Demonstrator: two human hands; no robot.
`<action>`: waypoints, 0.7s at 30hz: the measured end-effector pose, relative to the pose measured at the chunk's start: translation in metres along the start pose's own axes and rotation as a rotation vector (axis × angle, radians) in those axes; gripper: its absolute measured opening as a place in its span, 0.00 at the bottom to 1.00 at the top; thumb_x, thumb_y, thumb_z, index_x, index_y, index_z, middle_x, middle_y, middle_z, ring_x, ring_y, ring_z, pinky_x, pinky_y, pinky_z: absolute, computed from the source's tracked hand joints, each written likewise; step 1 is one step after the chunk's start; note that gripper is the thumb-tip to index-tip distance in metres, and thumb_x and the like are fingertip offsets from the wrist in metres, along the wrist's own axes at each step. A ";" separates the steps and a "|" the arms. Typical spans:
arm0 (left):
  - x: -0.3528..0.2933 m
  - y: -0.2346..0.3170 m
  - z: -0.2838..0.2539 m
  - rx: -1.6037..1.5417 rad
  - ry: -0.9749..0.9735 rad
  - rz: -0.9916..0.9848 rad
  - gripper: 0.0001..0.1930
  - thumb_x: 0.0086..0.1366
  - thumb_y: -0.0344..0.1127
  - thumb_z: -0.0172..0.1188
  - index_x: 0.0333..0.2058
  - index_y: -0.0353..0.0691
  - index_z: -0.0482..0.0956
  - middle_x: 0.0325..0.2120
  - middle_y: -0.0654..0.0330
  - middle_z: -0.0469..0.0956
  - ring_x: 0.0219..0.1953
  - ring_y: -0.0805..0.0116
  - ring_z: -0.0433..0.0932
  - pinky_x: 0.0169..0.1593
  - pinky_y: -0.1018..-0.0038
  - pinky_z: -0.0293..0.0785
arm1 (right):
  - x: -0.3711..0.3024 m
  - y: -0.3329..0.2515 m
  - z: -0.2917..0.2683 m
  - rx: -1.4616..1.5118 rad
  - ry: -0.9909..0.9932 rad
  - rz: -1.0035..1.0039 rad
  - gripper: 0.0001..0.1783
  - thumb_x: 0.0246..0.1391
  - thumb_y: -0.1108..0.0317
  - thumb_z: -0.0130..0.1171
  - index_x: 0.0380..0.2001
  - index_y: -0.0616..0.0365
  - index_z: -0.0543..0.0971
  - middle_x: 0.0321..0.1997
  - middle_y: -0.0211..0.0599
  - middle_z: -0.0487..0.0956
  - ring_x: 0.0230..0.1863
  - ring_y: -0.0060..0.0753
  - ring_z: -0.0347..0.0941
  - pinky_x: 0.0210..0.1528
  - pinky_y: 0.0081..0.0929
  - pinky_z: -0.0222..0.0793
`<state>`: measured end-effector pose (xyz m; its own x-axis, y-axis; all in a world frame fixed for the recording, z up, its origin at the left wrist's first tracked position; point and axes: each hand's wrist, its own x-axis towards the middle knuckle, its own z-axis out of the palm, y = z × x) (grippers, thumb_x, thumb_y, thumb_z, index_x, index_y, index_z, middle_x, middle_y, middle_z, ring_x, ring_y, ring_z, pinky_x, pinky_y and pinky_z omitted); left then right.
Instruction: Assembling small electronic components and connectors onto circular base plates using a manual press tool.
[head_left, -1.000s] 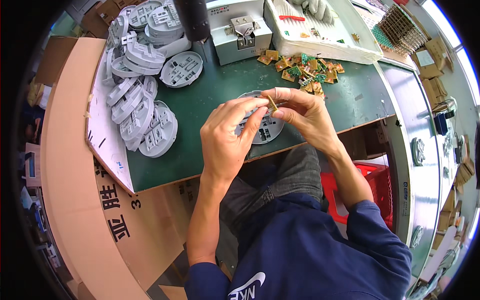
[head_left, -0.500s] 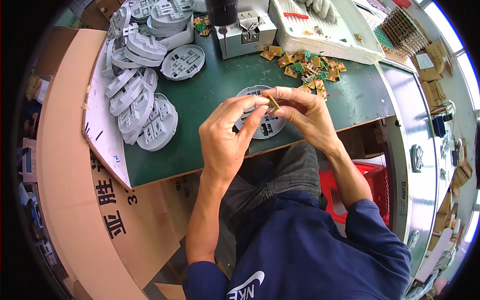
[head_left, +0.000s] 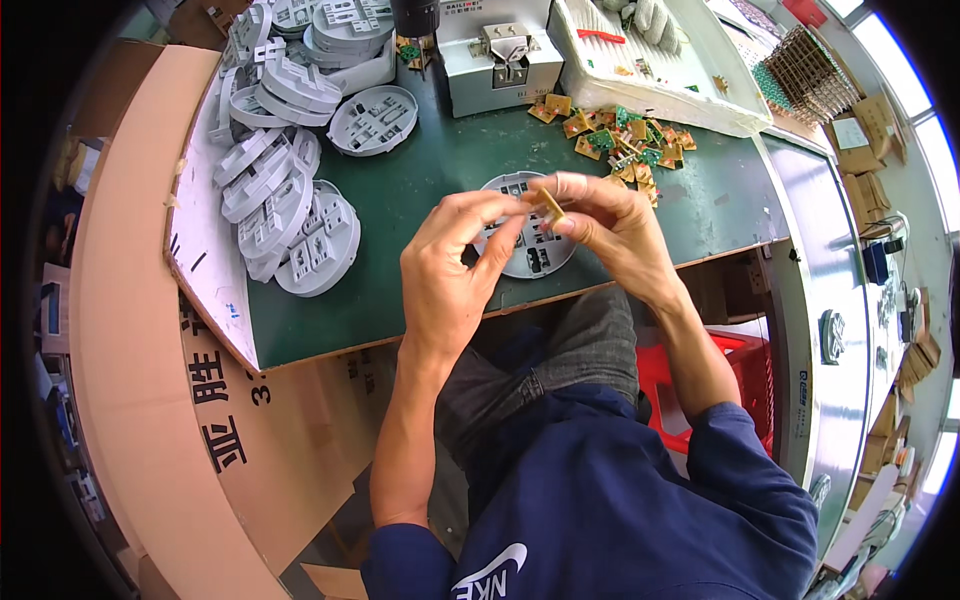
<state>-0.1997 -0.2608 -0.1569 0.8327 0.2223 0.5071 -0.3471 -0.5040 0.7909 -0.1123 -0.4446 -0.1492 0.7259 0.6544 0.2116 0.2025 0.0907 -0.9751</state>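
Observation:
My right hand (head_left: 612, 222) pinches a small tan circuit board (head_left: 549, 204) between thumb and fingers. My left hand (head_left: 455, 262) is beside it, fingertips touching the same board's left edge. Both hands hover over a round grey plastic base (head_left: 520, 252) lying flat on the green mat (head_left: 430, 180) near the table's front edge. Part of the base is hidden behind my fingers.
Several round grey bases (head_left: 290, 190) are heaped at the left on a white sheet. A pile of small tan and green circuit boards (head_left: 625, 135) lies behind my hands. A grey metal machine (head_left: 500, 60) and a white tray (head_left: 650, 70) stand at the back. Cardboard (head_left: 130, 330) borders the left.
Both hands stay together over the round base with the small board. The view has shifted slightly, so the table sits lower in the picture.

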 end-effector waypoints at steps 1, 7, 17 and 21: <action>0.001 0.001 -0.001 -0.004 0.030 -0.035 0.12 0.62 0.30 0.71 0.45 0.40 0.86 0.41 0.59 0.84 0.42 0.60 0.83 0.45 0.67 0.79 | 0.002 -0.001 -0.002 -0.108 0.069 0.005 0.22 0.60 0.77 0.65 0.58 0.63 0.80 0.56 0.37 0.84 0.53 0.24 0.79 0.59 0.26 0.75; -0.011 -0.011 0.001 0.334 -0.090 -0.051 0.57 0.49 0.64 0.76 0.66 0.26 0.62 0.63 0.41 0.66 0.63 0.42 0.66 0.66 0.53 0.65 | 0.032 -0.006 -0.018 -0.903 0.020 -0.307 0.20 0.56 0.74 0.67 0.53 0.61 0.81 0.49 0.42 0.85 0.46 0.40 0.82 0.54 0.32 0.77; -0.022 -0.013 0.023 0.372 -0.077 -0.044 0.55 0.48 0.56 0.80 0.66 0.27 0.64 0.64 0.43 0.66 0.63 0.42 0.67 0.64 0.52 0.68 | 0.041 0.003 -0.003 -0.965 -0.089 -0.216 0.17 0.56 0.72 0.67 0.49 0.62 0.81 0.46 0.48 0.83 0.47 0.56 0.80 0.48 0.42 0.77; -0.020 -0.009 0.022 0.395 -0.089 -0.046 0.51 0.50 0.55 0.80 0.64 0.28 0.68 0.63 0.43 0.66 0.61 0.42 0.68 0.63 0.53 0.70 | 0.041 0.003 -0.004 -0.998 -0.111 -0.210 0.19 0.57 0.71 0.67 0.51 0.62 0.80 0.48 0.48 0.83 0.48 0.56 0.80 0.48 0.42 0.78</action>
<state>-0.2039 -0.2796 -0.1819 0.8837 0.1876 0.4287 -0.1305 -0.7810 0.6107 -0.0792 -0.4209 -0.1429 0.5585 0.7674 0.3148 0.8094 -0.4214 -0.4089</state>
